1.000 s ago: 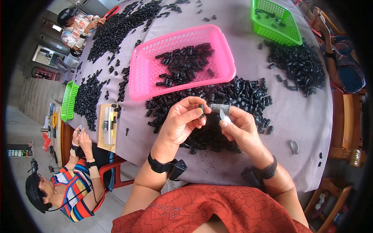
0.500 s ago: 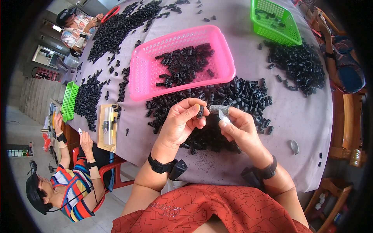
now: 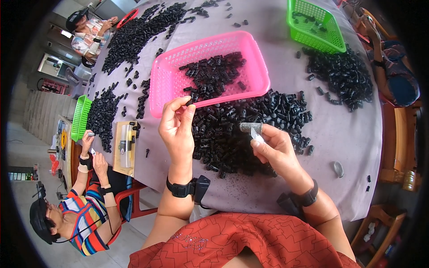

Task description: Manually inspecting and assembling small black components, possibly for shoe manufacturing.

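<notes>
At the near left rim of the pink basket (image 3: 163, 109), my left hand (image 3: 178, 127) is closed in a pinch. Between its thumb and fingertips is a small black plastic piece (image 3: 189, 102), mostly covered. My right hand (image 3: 279, 145) grips a small knife blade (image 3: 254, 133) with a whitish handle or wrapping, over the black pile. A worn grey sleeve (image 3: 250, 127) covers the tip of its index finger. Similar black pieces lie inside the basket, and a large pile of black pieces (image 3: 214, 143) spreads on the cloth beneath my hands.
More black heaps lie left and right on the grey tablecloth (image 3: 277, 49). A green basket (image 3: 337, 44) stands far right, another green basket (image 3: 80, 118) at left. Beside a wooden board (image 3: 119, 165), a co-worker (image 3: 85, 214) holds small items. A clear plastic piece (image 3: 338, 169) lies right.
My left hand has moved left and away from me, from beside the blade to the basket's near rim, carrying the black piece. My right hand has barely moved.
</notes>
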Tool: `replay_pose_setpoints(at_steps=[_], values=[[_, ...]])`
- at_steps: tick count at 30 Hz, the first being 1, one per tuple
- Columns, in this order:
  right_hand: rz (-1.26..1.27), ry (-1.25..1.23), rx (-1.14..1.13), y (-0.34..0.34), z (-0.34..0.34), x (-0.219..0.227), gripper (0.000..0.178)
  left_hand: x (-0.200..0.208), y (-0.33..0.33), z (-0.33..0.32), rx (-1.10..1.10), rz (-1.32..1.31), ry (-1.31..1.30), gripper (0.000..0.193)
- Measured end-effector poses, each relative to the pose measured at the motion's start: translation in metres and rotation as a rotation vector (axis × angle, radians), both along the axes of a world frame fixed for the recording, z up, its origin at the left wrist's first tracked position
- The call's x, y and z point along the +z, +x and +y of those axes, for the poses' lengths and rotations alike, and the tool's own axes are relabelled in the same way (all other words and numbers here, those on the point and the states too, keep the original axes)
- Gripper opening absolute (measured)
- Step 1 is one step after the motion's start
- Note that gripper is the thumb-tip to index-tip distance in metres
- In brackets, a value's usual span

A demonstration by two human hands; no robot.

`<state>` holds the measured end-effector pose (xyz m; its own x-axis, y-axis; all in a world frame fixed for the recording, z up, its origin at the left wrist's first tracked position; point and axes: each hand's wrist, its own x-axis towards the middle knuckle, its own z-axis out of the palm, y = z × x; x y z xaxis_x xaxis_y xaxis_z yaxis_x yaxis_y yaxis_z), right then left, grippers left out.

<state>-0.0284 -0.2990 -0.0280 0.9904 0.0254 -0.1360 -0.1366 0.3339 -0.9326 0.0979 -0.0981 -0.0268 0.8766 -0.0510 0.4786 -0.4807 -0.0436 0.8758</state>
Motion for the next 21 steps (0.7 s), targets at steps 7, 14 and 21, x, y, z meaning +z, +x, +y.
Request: replay_pose_setpoints(at_steps=[7,14,21], values=[[-0.001,0.002,0.002,0.000,0.001,-0.001,0.029,-0.004,0.007,-0.003,0.076,-0.157,0.171,0.019],[-0.007,0.020,-0.003,0.001,0.002,0.001,0.024,-0.002,0.006,0.000,0.106,-0.214,0.618,0.024],[0.015,-0.027,0.008,0.000,0.001,0.000,0.017,0.001,0.001,-0.004,0.074,-0.221,0.564,0.027]])
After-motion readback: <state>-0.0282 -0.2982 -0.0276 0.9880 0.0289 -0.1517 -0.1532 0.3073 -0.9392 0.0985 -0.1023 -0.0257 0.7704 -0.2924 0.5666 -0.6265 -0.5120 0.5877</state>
